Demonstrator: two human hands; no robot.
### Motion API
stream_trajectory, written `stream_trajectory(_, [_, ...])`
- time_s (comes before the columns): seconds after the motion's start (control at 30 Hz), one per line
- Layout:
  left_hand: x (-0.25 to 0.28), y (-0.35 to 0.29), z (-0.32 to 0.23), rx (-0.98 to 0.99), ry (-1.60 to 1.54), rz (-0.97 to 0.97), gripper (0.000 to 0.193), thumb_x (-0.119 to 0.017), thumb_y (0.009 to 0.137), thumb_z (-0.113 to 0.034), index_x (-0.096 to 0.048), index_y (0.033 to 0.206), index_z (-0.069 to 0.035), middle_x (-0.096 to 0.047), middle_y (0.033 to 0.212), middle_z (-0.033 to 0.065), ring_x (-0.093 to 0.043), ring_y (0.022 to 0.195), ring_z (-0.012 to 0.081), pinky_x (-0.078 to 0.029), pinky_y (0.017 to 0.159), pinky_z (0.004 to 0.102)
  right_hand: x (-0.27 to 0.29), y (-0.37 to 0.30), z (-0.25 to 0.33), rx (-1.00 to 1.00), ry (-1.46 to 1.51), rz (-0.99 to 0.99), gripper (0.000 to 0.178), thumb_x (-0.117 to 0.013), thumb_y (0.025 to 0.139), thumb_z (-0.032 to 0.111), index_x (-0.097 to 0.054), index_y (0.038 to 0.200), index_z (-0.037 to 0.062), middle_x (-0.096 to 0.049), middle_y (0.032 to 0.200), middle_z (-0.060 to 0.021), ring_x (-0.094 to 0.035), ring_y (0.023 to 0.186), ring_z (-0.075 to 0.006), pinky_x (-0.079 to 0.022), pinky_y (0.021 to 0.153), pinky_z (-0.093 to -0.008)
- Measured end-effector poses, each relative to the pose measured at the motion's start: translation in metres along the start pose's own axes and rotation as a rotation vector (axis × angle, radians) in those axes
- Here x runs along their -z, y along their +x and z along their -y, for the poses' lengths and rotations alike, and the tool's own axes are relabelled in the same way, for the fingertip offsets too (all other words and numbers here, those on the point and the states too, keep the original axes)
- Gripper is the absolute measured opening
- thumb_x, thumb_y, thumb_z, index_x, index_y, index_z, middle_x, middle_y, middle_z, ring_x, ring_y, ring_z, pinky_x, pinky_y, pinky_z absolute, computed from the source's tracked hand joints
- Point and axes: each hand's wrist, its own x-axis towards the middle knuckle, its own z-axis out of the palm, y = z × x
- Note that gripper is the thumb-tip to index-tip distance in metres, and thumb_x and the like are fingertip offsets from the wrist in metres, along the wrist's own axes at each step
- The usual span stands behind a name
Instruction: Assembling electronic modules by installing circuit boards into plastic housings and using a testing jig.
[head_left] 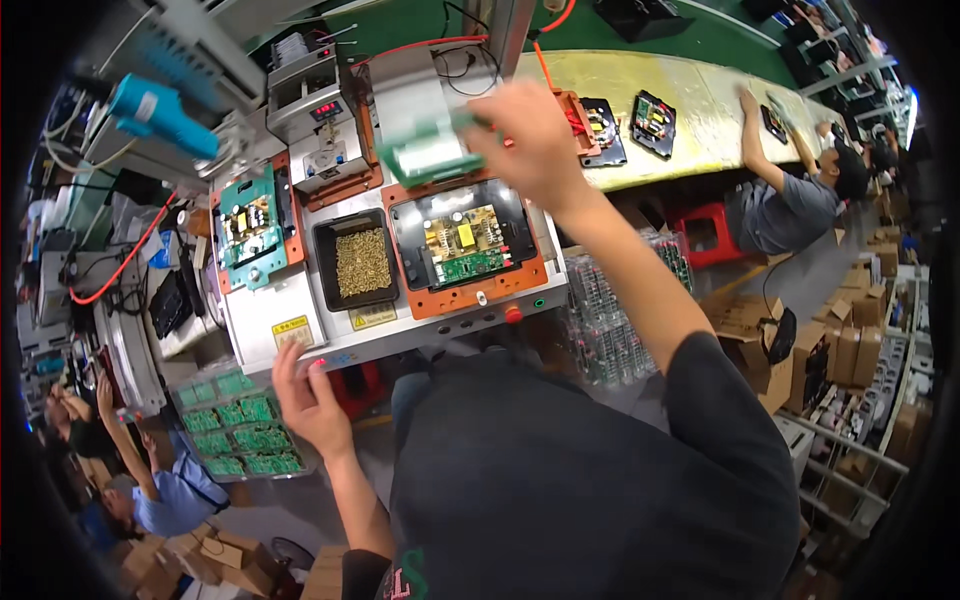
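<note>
My right hand (525,135) is closed on the right end of a green plate-like frame (405,172), which is smeared by motion. The frame is over the back of an orange-brown fixture (440,304). In that fixture lies a black housing (424,219) with a circuit board (466,234) in it. My left hand (312,402) rests at the machine's front edge, beside small buttons, its fingers apart and holding nothing. Next to the fixture, on its left, a black tray (328,262) contains many small brass-coloured screws (364,263).
Another fixture with a green plate (262,269) stands at left, below a blue cylindrical tool (160,112). A red knob (513,314) sticks out at front. Black housings with boards (655,122) lie on the yellowish bench (690,85). Co-workers sit at right and lower left.
</note>
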Motion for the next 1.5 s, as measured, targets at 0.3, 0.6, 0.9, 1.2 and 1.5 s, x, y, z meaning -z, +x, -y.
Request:
stream_trajectory(0.3, [-0.011,-0.040,-0.003,0.168,-0.056,0.038,0.024,-0.057,0.096,0.004,-0.065,0.119,0.003,-0.066,0.118,0.0107,-0.065,0.100,0.0147,-0.053,0.085,0.0273,-0.041,-0.034,-0.024,-0.011,0.011,0.474,0.006,-0.067,0.081,0.009,-0.068,0.086,0.0054,-0.069,0.086,-0.0135,-0.067,0.086,-0.0325,-0.054,0.076,-0.0443])
stream_trajectory(0.6, [-0.057,-0.021,-0.039,0.422,-0.343,0.276,0.046,-0.066,0.096,-0.013,-0.052,0.135,0.004,-0.057,0.134,0.0142,-0.057,0.120,0.0236,-0.049,0.098,0.0338,-0.027,-0.022,-0.002,0.154,-0.016,0.428,0.009,-0.063,0.075,0.008,-0.064,0.083,0.0036,-0.057,0.081,-0.0075,-0.058,0.082,-0.0278,-0.047,0.074,-0.0402])
stream_trajectory(0.9, [-0.088,-0.032,-0.042,0.474,-0.887,0.282,0.066,-0.063,0.097,-0.014,-0.029,0.152,-0.005,-0.050,0.141,0.0139,-0.055,0.125,0.0293,-0.049,0.104,0.0468,0.013,-0.024,0.021,-0.286,0.613,0.226,0.015,-0.072,0.085,0.013,-0.071,0.097,0.0046,-0.068,0.089,-0.0104,-0.065,0.087,-0.0299,-0.052,0.080,-0.0412])
stream_trajectory(1.2, [-0.074,-0.033,-0.044,0.582,-1.035,0.077,0.060,-0.068,0.092,-0.006,-0.040,0.145,-0.001,-0.058,0.133,0.0114,-0.059,0.121,0.0267,-0.050,0.104,0.0435,-0.055,-0.086,-0.194,-0.040,-0.304,0.487,0.009,-0.060,0.082,0.011,-0.064,0.079,0.0034,-0.065,0.083,-0.0166,-0.066,0.080,-0.0358,-0.054,0.073,-0.0480])
stream_trajectory(1.5, [-0.054,-0.027,-0.045,0.495,-1.145,-0.016,0.051,-0.061,0.097,-0.003,-0.040,0.144,-0.002,-0.055,0.136,0.0123,-0.058,0.123,0.0228,-0.050,0.104,0.0398,-0.001,-0.017,-0.174,-0.318,0.092,-0.062,0.021,-0.054,0.101,0.005,-0.061,0.120,0.0021,-0.066,0.101,-0.0121,-0.061,0.074,-0.0199,-0.050,0.069,-0.0315])
